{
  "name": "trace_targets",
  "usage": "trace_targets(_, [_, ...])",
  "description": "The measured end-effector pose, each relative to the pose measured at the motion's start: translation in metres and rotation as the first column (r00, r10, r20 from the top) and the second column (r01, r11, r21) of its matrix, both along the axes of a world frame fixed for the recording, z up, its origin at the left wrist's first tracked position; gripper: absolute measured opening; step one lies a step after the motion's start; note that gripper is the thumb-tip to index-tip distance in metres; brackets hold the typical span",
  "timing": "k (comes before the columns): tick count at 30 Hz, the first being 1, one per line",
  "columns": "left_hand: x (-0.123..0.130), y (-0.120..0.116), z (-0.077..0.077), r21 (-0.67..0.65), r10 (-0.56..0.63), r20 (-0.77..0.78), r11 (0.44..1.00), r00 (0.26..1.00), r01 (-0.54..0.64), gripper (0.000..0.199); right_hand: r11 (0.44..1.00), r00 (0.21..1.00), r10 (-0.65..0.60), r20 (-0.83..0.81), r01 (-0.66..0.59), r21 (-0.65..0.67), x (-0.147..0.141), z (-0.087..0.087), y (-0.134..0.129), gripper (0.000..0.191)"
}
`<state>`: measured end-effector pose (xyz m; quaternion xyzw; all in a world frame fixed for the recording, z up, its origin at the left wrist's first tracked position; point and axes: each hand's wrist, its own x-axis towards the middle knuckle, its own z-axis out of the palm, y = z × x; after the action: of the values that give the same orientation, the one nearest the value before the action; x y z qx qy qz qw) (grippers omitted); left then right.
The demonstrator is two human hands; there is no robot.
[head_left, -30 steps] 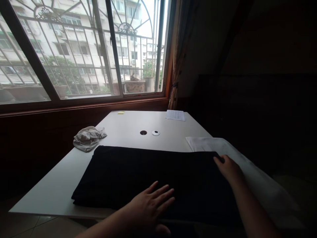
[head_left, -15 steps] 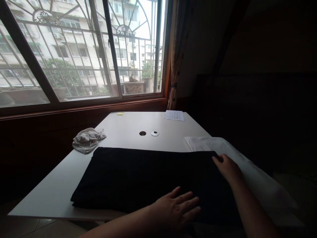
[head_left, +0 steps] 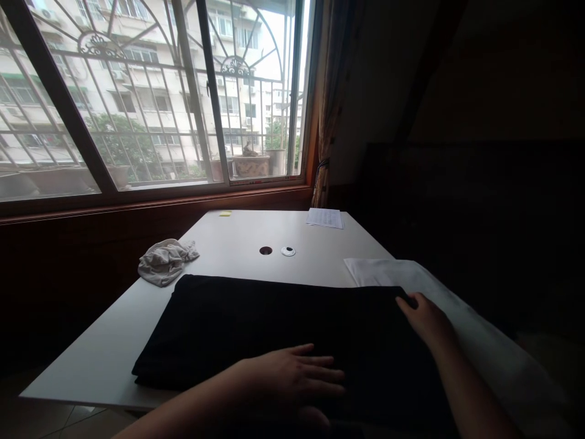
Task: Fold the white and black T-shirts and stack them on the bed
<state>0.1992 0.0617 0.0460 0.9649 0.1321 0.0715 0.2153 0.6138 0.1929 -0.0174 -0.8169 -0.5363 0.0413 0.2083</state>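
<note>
Across the near half of the white tabletop (head_left: 100, 347) lies a folded black cloth (head_left: 256, 323), wide and flat, its layers showing at the corner between eight and nine o'clock as I read the clock from the cloth's middle. Toward six o'clock my left hand (head_left: 295, 378) is over the cloth with its back up, the fingers spread, nearly straight and grasping nothing; whether the palm presses on the fabric I cannot tell. Near three o'clock my right hand (head_left: 429, 320) has the cloth's far corner pinched, thumb on top and the other fingers curled round the edge, their tips hidden from me. Just beside that hand a white fabric (head_left: 439, 289) stretches from between one and two o'clock out to about three, meeting the black edge. At ten o'clock a crumpled grey cloth (head_left: 162, 262) sits at the tabletop's edge, near the black one. Close to twelve I see a round hole (head_left: 265, 250) and, just right of it, a white ring (head_left: 284, 252). Farther off, a yellow slip (head_left: 225, 214) lies at eleven and some papers (head_left: 325, 218) at one.
</note>
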Motion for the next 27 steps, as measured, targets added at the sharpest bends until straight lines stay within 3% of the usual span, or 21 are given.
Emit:
trace_targets(2, [-0.030, 0.003, 0.005, -0.034, 0.080, -0.050, 0.996, 0.996, -0.081, 0.056, 1.000, 1.000, 0.008, -0.009, -0.008, 0.010, 0.001, -0.001, 0.000, 0.051])
trace_targets(5, [-0.075, 0.004, 0.006, 0.033, 0.201, -0.105, 0.980, 0.974, -0.199, 0.059, 1.000, 1.000, 0.016, -0.024, -0.016, 0.020, 0.002, -0.003, 0.002, 0.051])
trace_targets(10, [-0.147, 0.002, -0.014, 0.198, 0.441, -0.069, 0.885, 0.895, -0.421, 0.061, 1.000, 0.999, 0.013, -0.031, -0.013, 0.004, 0.005, -0.004, 0.003, 0.052])
trace_targets(13, [-0.194, 0.011, -0.031, 0.232, 0.615, -0.068, 0.775, 0.785, -0.588, 0.060, 1.000, 1.000, 0.011, -0.026, -0.011, 0.001, 0.003, -0.003, 0.003, 0.050])
trace_targets(19, [-0.294, 0.049, -0.059, 0.192, 0.883, -0.030, 0.465, 0.469, -0.864, 0.056, 1.000, 0.996, 0.027, -0.091, -0.028, -0.008, 0.000, 0.006, -0.002, 0.050])
trace_targets(22, [-0.321, 0.067, -0.063, 0.139, 0.907, 0.041, 0.410, 0.419, -0.901, 0.059, 0.999, 0.972, 0.045, -0.229, -0.049, -0.014, 0.008, 0.010, -0.014, 0.053])
trace_targets(25, [-0.323, 0.078, -0.061, 0.059, 0.912, 0.121, 0.387, 0.392, -0.920, 0.064, 0.996, 0.927, -0.002, -0.376, -0.033, -0.086, 0.022, 0.011, -0.035, 0.057])
trace_targets(27, [-0.318, 0.084, -0.058, 0.015, 0.921, 0.167, 0.354, 0.351, -0.935, 0.069, 1.000, 0.957, 0.005, -0.290, -0.012, -0.023, 0.031, 0.009, -0.051, 0.047])
